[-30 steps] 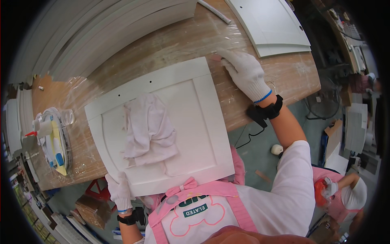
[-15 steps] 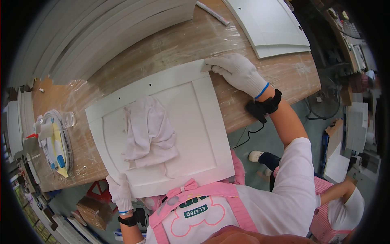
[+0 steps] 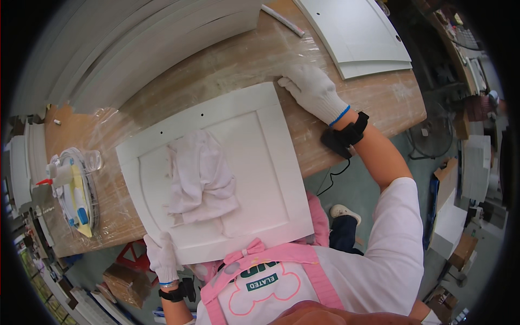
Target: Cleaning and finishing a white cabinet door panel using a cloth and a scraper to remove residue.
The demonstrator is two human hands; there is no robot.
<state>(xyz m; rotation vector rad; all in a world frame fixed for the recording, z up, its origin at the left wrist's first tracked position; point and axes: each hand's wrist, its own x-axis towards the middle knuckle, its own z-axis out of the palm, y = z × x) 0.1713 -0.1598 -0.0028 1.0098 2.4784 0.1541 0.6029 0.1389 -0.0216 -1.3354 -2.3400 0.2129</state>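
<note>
A white framed panel (image 3: 260, 157) with two small dark holes along its far edge lies on the table's near side and juts over the edge toward me. On it rests a crumpled pale cloth (image 3: 203, 179). My left hand (image 3: 161, 253), in a white knit glove, is closed on the panel's near left corner; its thumb side shows and the rest is partly hidden. Just beyond the far right corner is my right hand (image 3: 314, 93), gloved too and a little apart from the panel. Its fingers are curled together; what they hold, if anything, is hidden.
Tall stacked white boards (image 3: 162, 43) fill the far left of the film-covered table (image 3: 357, 114). Another white panel stack (image 3: 363, 38) lies far right, near a white rod (image 3: 283, 20). A basket of supplies (image 3: 81, 195) sits left. A person's shoe (image 3: 345, 213) shows below.
My right hand has come off the panel's far right corner, and the greyish piece at its fingertips no longer shows. The co-worker on the right has moved mostly out of sight behind my arm.
</note>
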